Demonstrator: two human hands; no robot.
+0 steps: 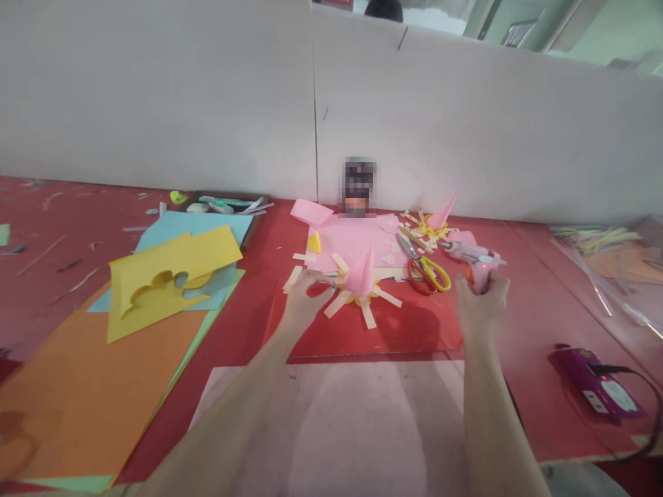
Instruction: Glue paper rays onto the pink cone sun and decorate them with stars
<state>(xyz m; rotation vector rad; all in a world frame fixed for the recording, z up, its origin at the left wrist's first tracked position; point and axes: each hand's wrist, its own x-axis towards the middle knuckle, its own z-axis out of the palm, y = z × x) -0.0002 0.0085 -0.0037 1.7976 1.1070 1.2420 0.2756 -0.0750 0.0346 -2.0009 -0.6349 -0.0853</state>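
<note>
My left hand (303, 298) pinches the left edge of a paper craft piece: a pink paper cone (361, 275) standing on a yellow base with several cream paper strips (367, 312) fanning out. My right hand (483, 304) is wrapped around the handle of a pale pink glue gun (479, 257), whose nozzle points left and shows a small red light. Between the hands, scissors (429, 273) with red and yellow handles lie with their blades toward the back. Under the craft piece is a red sheet (373, 342).
A similar cone piece (440, 217) stands behind the scissors. Pink paper (336, 241) lies at the back. Left are a cut yellow sheet (155, 273) and an orange sheet (108, 373). A purple power socket (595, 383) with a cable sits right. A white partition (207, 103) closes the back.
</note>
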